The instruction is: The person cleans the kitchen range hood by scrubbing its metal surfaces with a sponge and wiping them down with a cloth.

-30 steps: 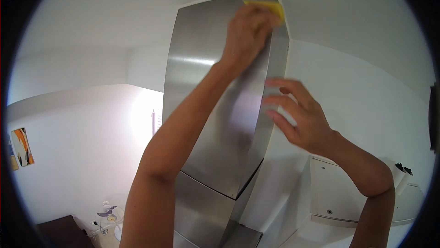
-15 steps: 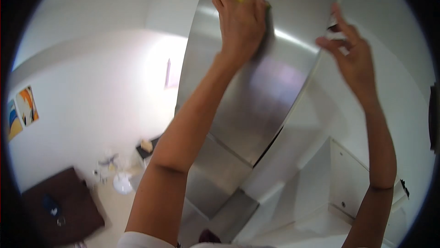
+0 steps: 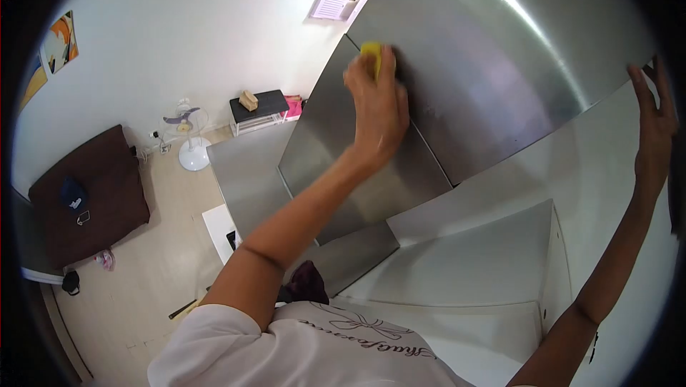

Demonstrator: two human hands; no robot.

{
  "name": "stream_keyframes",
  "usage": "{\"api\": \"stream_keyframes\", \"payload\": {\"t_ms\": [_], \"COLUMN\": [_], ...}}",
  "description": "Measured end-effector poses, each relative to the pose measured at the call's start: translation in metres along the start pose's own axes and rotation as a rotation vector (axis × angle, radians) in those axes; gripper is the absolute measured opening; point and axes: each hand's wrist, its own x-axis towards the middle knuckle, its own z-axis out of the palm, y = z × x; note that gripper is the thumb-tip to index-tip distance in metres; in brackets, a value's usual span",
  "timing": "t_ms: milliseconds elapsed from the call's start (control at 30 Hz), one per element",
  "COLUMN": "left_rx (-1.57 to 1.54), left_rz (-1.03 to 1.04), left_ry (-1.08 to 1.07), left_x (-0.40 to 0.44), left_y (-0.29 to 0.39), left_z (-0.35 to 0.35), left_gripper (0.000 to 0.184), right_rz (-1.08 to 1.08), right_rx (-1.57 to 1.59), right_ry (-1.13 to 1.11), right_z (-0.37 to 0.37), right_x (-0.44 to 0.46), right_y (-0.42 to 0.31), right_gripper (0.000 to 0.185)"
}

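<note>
One yellow sponge (image 3: pixel 370 49) grasped in my left grip (image 3: pixel 376 110) on the steel panel (image 3: pixel 486 51) near its seam (image 3: pixel 429 150), apparently wiping, next needing even pressure; right grip (image 3: pixel 655 126) at panel edge (image 3: pixel 542 134), hold indeterminable.

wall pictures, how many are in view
2, on the wall at far left: an orange picture and a yellow-blue picture partly lost in the dark rim; others may be hidden.

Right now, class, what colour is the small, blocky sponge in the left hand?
The small, blocky sponge is yellow, seen best in the head view.
</note>
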Motion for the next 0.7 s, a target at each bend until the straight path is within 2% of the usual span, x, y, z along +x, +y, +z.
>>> {"api": "stream_keyframes", "payload": {"t_ms": [33, 100, 133, 167, 200, 233, 267, 300, 333, 367, 433, 467, 533, 567, 600, 633, 667, 700], "left_rx": [0.003, -0.089, -0.165, -0.238, -0.226, -0.176, -0.124, -0.073, -0.023, 0.000, 0.026, -0.007, -0.014, 0.016, 0.018, 0.001, -0.015, -0.011], "left_rz": [-0.013, -0.112, -0.148, -0.183, -0.201, -0.157, -0.108, -0.129, -0.145, -0.194, -0.259, -0.356, -0.527, -0.616, -0.627, -0.827, -1.028, -1.036], "left_ry": [-0.007, -0.041, -0.073, -0.103, -0.110, -0.186, -0.258, -0.241, -0.221, -0.166, -0.111, -0.082, -0.059, -0.064, -0.068, -0.088, -0.105, -0.101], "left_x": [-0.021, -0.082, -0.118, -0.141, -0.145, -0.149, -0.150, -0.133, -0.108, -0.090, -0.085, -0.106, -0.155, -0.182, -0.205, -0.227, -0.240, -0.237], "left_y": [-0.002, 0.010, 0.022, 0.031, 0.032, 0.036, 0.038, 0.030, 0.012, -0.009, -0.052, -0.087, -0.135, -0.151, -0.168, -0.182, -0.186, -0.178], "left_z": [-0.001, -0.015, -0.022, -0.025, -0.027, -0.032, -0.038, -0.037, -0.029, -0.021, -0.016, -0.016, -0.019, -0.021, -0.025, -0.029, -0.034, -0.035], "left_gripper": [0.055, 0.057, 0.058, 0.060, 0.060, 0.060, 0.060, 0.058, 0.057, 0.056, 0.055, 0.054, 0.054, 0.054, 0.054, 0.054, 0.055, 0.055], "right_rz": [-0.005, 0.033, 0.029, 0.117, 0.208, 0.205, 0.019, -0.167, 0.104, 0.096, -0.420, -0.680, -0.467, -0.750, -0.850, -0.947, -0.953, -0.978], "right_rx": [0.003, 0.264, 0.266, 0.423, 0.583, 0.592, 0.543, 0.494, 0.570, 0.582, 0.220, 0.039, 0.447, 0.276, 0.356, 0.438, 0.443, 0.461], "right_ry": [-0.014, -0.066, -0.088, -0.084, -0.081, -0.111, -0.030, 0.060, -0.022, -0.032, 0.061, 0.121, -0.396, -0.611, -0.730, -0.852, -0.866, -0.925], "right_z": [0.003, 0.009, 0.000, -0.018, -0.027, -0.025, -0.022, -0.020, -0.024, -0.022, -0.016, -0.010, -0.004, -0.009, -0.005, 0.003, 0.014, 0.025], "right_x": [0.000, 0.000, -0.001, -0.002, -0.004, -0.007, -0.009, -0.010, -0.011, -0.013, -0.018, -0.019, -0.067, -0.069, -0.079, -0.093, -0.107, -0.119], "right_y": [0.007, 0.019, -0.003, -0.043, -0.067, -0.066, -0.062, -0.063, -0.075, -0.080, -0.088, -0.096, -0.132, -0.166, -0.188, -0.201, -0.205, -0.209], "right_gripper": [0.040, 0.043, 0.043, 0.051, 0.062, 0.062, 0.063, 0.063, 0.063, 0.063, 0.054, 0.051, 0.050, 0.059, 0.064, 0.068, 0.068, 0.068]}}
